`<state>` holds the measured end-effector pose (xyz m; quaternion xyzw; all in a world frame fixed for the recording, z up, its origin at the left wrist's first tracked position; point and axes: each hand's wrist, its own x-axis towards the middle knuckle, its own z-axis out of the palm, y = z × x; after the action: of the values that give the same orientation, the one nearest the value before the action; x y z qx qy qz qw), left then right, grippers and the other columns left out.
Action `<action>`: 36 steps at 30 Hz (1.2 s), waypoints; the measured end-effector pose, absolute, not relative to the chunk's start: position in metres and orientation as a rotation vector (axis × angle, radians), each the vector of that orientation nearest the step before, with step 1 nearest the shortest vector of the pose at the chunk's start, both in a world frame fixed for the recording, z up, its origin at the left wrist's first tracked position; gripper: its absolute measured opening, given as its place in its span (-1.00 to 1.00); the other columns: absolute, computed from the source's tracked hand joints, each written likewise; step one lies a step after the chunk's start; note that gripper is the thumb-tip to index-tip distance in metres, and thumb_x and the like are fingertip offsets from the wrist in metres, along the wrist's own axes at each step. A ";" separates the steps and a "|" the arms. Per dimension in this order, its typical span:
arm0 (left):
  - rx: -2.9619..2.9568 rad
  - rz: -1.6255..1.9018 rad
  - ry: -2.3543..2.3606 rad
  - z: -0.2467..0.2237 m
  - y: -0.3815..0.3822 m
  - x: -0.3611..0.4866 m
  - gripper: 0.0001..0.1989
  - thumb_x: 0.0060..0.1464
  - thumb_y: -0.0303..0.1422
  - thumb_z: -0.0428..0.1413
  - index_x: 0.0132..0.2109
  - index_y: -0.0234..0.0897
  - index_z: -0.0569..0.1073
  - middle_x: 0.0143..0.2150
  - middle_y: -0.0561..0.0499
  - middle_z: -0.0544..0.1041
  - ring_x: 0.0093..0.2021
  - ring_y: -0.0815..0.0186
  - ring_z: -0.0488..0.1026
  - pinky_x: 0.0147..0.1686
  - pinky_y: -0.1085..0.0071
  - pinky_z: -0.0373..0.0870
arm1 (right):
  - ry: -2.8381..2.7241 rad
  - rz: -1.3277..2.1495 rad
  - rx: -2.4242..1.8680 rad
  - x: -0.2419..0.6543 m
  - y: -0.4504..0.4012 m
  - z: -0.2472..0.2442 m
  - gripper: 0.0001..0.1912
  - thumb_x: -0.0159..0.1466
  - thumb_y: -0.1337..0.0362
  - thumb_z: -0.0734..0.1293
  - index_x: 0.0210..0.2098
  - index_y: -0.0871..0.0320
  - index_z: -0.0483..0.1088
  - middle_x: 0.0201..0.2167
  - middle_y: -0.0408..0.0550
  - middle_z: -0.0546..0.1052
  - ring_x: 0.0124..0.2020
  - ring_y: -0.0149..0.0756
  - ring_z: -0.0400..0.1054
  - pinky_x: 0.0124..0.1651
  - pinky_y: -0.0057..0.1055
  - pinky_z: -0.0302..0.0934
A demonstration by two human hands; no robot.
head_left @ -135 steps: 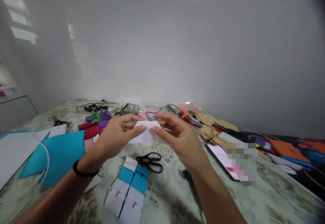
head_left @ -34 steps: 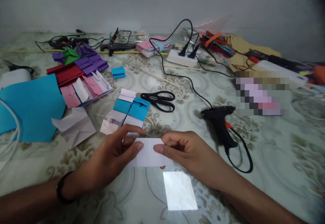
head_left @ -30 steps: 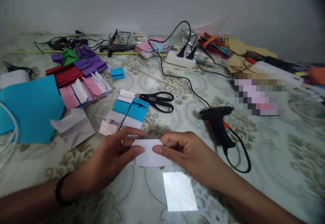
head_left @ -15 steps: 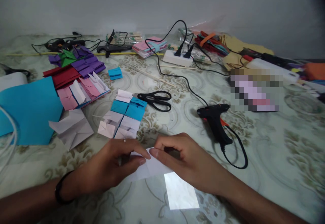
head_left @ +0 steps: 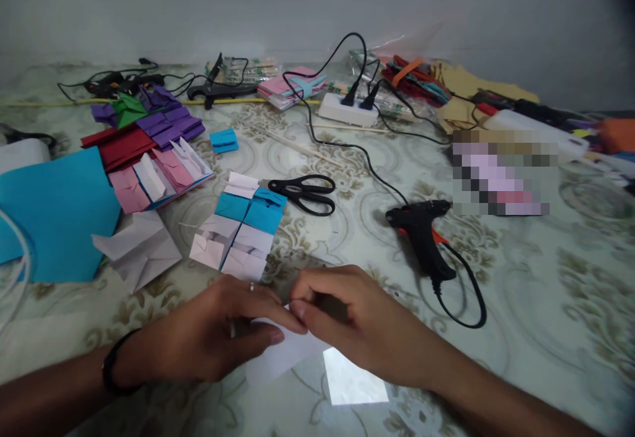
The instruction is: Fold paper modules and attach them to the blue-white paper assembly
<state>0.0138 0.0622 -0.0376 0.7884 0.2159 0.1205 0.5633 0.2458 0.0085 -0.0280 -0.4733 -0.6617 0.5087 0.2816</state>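
A small white sheet of paper point(head_left: 285, 351) lies between my two hands at the front of the table, part of it covered by my fingers. My left hand point(head_left: 225, 328) has its thumb and index finger closed on the paper from the left. From the right, my right hand point(head_left: 344, 321) pinches the paper's upper edge between thumb and bent fingers. Just beyond them lie folded blue and white paper pieces point(head_left: 233, 215) set in two columns. Black-handled scissors point(head_left: 302, 194) rest against these. A white folded paper point(head_left: 139, 252) sits to the left.
On the right lies a black glue gun point(head_left: 421, 238), its cord running to a white power strip point(head_left: 347, 112). Blue paper point(head_left: 54, 219) and folded pink, red and purple pieces point(head_left: 163, 179) cover the left. Wooden sticks point(head_left: 300, 145) and paper bundles lie farther back.
Both hands have shifted slightly toward me. The left index finger has slid right to my right thumb, and the paper's lower part hangs lower.
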 end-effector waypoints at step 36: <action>1.470 0.317 0.781 -0.043 0.062 0.021 -0.85 0.32 -0.30 0.17 -0.22 -0.27 0.53 -0.39 0.11 0.48 -0.42 0.42 0.35 -0.45 0.53 0.23 | -1.788 1.381 -1.443 0.259 0.012 -0.021 -0.85 0.31 0.32 0.34 -0.40 0.12 0.33 -0.50 -0.25 0.39 -0.48 -0.44 0.23 -0.44 -0.50 0.08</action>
<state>0.0215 0.0617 -0.0430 0.6501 0.3454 0.1401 0.6622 0.2592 0.0119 -0.0208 -0.5241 -0.6492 0.5017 0.2285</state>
